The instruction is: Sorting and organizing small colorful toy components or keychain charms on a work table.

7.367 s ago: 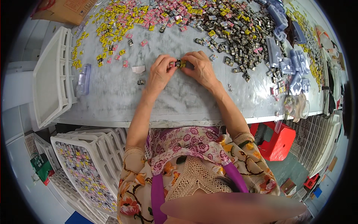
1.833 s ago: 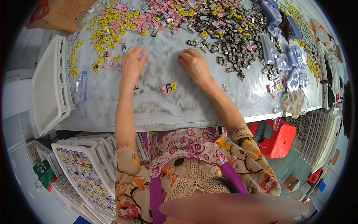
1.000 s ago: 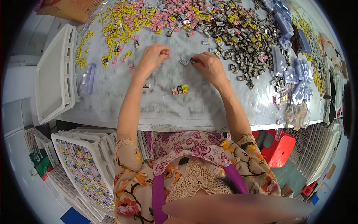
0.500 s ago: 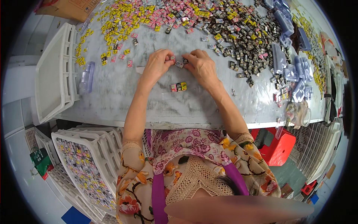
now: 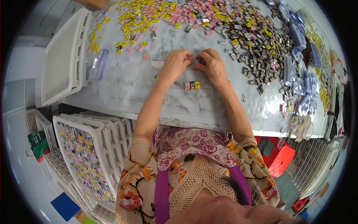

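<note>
My left hand (image 5: 176,64) is closed in a pinch on a small box-shaped piece (image 5: 190,58), mostly covered by the fingertips. Just right of it, my right hand (image 5: 213,67) pinches a small dark block (image 5: 200,60). The fingertips of both hands are close together above the table. Nearer to me, between my forearms, a short row of joined or touching blocks (image 5: 192,85) lies on the table, pink, black and yellow from left to right. Beside my left hand is a flat white strip (image 5: 157,64).
Loose yellow pieces (image 5: 136,22), pink pieces (image 5: 182,16) and black pieces (image 5: 257,56) spread over the far table (image 5: 123,89). Clear plastic cases (image 5: 289,71) lie right; another plastic case (image 5: 98,64) lies left near a white crate (image 5: 65,56). A filled crate (image 5: 80,160) stands below, left; a red stool (image 5: 278,158), right.
The whole view has shifted, so the table's things sit further right in the picture. My hands stay close together; the pale block seen between them before is now largely hidden by my fingers.
</note>
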### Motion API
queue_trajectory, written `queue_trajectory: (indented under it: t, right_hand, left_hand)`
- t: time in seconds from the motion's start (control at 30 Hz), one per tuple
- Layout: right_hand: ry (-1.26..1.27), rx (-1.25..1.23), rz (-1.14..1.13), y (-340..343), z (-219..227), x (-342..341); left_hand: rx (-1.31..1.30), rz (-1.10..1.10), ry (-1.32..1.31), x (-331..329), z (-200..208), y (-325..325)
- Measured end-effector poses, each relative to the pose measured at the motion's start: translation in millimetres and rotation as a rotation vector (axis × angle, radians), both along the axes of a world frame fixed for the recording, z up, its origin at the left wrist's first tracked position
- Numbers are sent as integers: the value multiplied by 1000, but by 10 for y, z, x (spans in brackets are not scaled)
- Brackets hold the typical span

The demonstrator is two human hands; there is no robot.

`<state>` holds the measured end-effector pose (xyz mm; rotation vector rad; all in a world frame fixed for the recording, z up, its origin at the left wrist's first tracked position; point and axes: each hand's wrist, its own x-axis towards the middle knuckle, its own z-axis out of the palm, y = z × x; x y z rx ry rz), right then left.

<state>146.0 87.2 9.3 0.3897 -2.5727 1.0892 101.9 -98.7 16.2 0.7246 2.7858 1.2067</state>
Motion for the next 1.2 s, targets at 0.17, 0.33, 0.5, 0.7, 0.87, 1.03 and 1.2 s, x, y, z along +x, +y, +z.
queue_trajectory:
  t: [0.17,0.33,0.5,0.7,0.87,1.03,1.2]
  right_hand:
    - [-155,-100,88,113,36,-22]
    - [-211,-134,29,200,105,53]
    - [-203,-177,-37,266,-29,93]
    - [-172,-197,-59,274,-82,133]
    - [-146,-180,-48,248,-46,142]
    - [-178,-208,-4,219,4,155]
    - [-107,-134,32,215,-94,106]
  left_hand:
    - [-29,-8,-56,47,36,60]
    - [10,250,106,-246,80,-521]
    - [-295,477,317,-578,-89,-1459]
    - [-189,438,110,-445,46,-1371]
    - [-15,178,31,-137,120,-728]
    - [-48,-125,140,-18,-3,-175]
    - [-80,-142,128,16,56,-60]
